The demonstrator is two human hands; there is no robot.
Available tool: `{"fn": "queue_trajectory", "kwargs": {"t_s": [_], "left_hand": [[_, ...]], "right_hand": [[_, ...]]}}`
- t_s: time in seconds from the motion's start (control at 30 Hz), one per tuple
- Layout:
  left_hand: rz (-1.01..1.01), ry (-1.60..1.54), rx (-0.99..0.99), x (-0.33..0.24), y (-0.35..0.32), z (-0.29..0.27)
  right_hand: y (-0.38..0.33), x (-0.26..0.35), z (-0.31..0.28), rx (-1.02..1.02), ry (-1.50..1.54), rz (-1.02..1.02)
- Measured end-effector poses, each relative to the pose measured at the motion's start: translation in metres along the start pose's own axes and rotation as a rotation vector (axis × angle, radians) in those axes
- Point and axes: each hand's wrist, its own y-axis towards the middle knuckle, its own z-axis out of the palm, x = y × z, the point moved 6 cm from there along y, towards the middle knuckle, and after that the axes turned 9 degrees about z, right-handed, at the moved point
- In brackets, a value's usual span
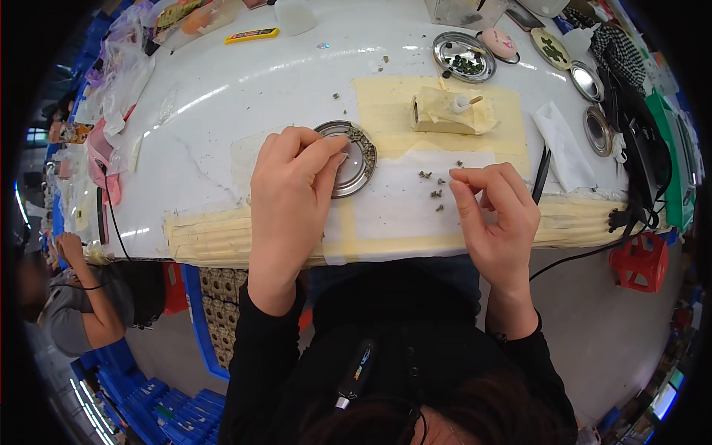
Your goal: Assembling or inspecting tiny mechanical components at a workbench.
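Observation:
A round metal dish holds small grey-green pieces gathered along its far and right side. Over the dish's left part is my left hand, its thumb and fingers pinched together; whatever sits between the tips is too small to make out. To the right, my right hand hovers by a white sheet, thumb and forefinger brought together at the tips. Several loose small pieces lie on the sheet just left of those fingertips. Beyond them stands a tape-covered block bearing a white round part and a thin stick.
Farther back are a metal plate of dark pieces, a pink rounded object and a yellow-red strip-shaped item. White tissue lies right. Below the table's left edge is a blue tray; another person sits left.

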Motion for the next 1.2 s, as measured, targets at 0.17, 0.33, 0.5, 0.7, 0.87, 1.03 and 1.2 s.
{"fn": "queue_trajectory", "kwargs": {"t_s": [0.17,0.33,0.5,0.7,0.87,1.03,1.2], "left_hand": [[0.007,0.023,0.037,-0.001,-0.001,0.002],[0.048,-0.098,-0.042,-0.009,0.002,-0.004],[0.16,-0.26,-0.103,-0.041,-0.002,-0.012],[0.242,-0.292,-0.095,-0.056,-0.004,-0.015],[0.148,-0.489,-0.109,-0.049,-0.009,-0.007],[0.023,-0.626,-0.12,-0.045,-0.012,0.0],[0.034,-0.598,-0.142,-0.046,-0.014,0.0]], "right_hand": [[-0.002,0.0,-0.002,0.014,0.029,-0.001],[-0.003,0.006,0.002,0.053,0.124,-0.004],[-0.004,0.013,0.02,0.234,0.388,0.083],[-0.01,0.005,0.034,0.411,0.731,0.336],[-0.014,0.005,0.036,0.569,0.944,0.514],[-0.015,0.007,0.036,0.55,0.949,0.529],[-0.015,0.004,0.036,0.57,0.974,0.527]]}}
